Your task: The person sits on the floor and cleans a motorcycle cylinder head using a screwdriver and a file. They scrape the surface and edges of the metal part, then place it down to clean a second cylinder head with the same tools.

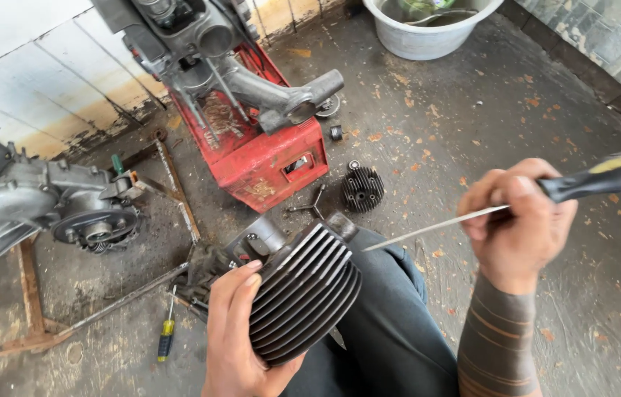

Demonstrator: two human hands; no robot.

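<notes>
Looking down from the head camera, the left hand (pixel 233 331) wraps closed around a dark finned engine cylinder (pixel 303 294), fingers curled over the fins, the part resting on the person's knee in dark trousers (pixel 391 323) near the bottom middle of the scene. To the right, the right hand (pixel 520 220) is clenched around a long screwdriver (pixel 546 195) with a black and yellow handle; its thin shaft runs left and slightly down, the tip ending just beside the cylinder's upper right edge, whether touching I cannot tell. A striped sleeve covers that forearm.

On the stained concrete floor (pixel 516 110), a smaller finned cylinder head (pixel 362 189) sits just beyond the knee. Farther off, a red stand (pixel 266 158) carries a grey engine casing (pixel 230 59) leaning over it. At the far left lies another engine block (pixel 46 202) on a rusty metal frame. A small screwdriver with a yellow handle (pixel 167 334) lies on the floor near the left hand. A white basin (pixel 428 33) stands at the far edge.
</notes>
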